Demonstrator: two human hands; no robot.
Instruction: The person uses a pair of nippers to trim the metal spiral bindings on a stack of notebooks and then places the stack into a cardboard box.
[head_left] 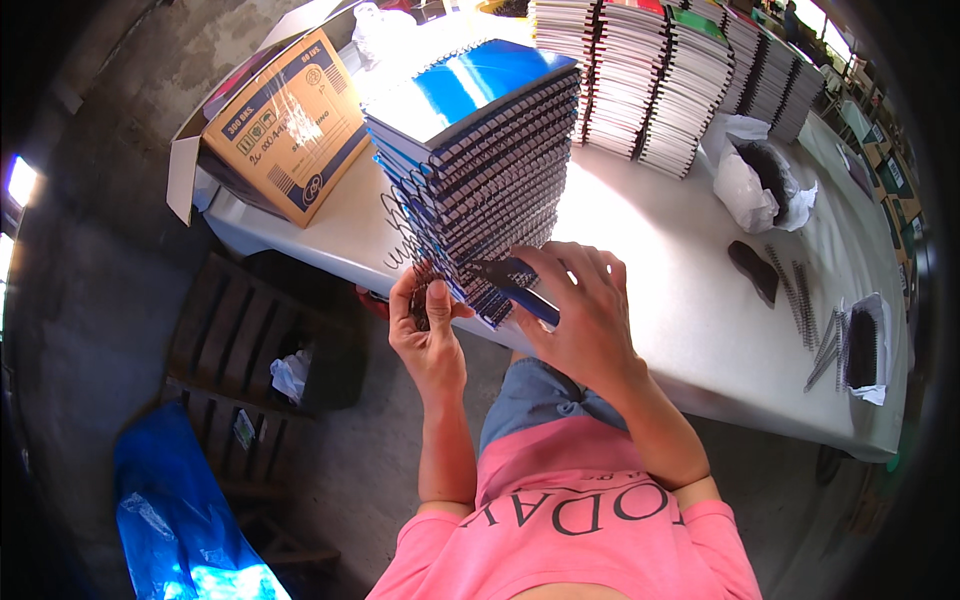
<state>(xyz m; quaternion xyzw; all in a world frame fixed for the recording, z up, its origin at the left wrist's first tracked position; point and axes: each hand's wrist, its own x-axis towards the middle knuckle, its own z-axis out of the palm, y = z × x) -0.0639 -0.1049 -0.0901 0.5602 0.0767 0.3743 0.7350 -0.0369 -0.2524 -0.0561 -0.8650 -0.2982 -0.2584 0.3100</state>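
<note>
We judge the bottom notebook [505, 285] of the tall stack [480, 170] stiff but pinned, our right hand [585, 310] clamped on its edge, our left hand [428, 325] pinching its wire spiral.

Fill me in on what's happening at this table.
A person in a pink shirt works at the near edge of a white table. Both hands are at the bottom of a tall stack of blue spiral notebooks: the left hand pinches a wire coil, the right hand grips a dark tool. More notebook stacks stand behind.
</note>
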